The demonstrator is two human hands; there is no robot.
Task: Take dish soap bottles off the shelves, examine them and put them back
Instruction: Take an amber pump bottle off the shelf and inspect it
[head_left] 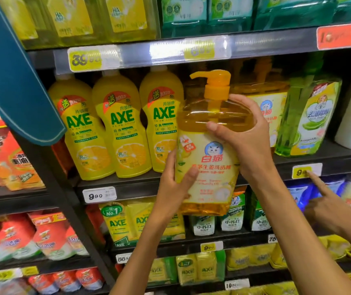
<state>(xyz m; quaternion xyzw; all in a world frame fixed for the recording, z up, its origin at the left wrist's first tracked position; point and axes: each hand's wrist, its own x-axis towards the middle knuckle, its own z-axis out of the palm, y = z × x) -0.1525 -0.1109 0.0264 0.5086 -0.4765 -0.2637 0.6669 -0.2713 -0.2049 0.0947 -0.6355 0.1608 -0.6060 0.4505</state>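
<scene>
Dark metal store shelving (330, 155) w/ price tags on the edges holds 3 opaque yellow AXE squeeze bottles (125, 133) in a row, upright, mid shelf. In front of that shelf, just right of the AXE row, a clear amber pump-top dish soap bottle w/ cat-logo label (207, 150) is held up, tilted slightly. Right hand (244, 133) wraps its shoulder from the right; left hand (175, 184) grips its lower left side, thumb on the label; another person's hand (330, 206) points at a yellow price tag (302, 172) lower right.
</scene>
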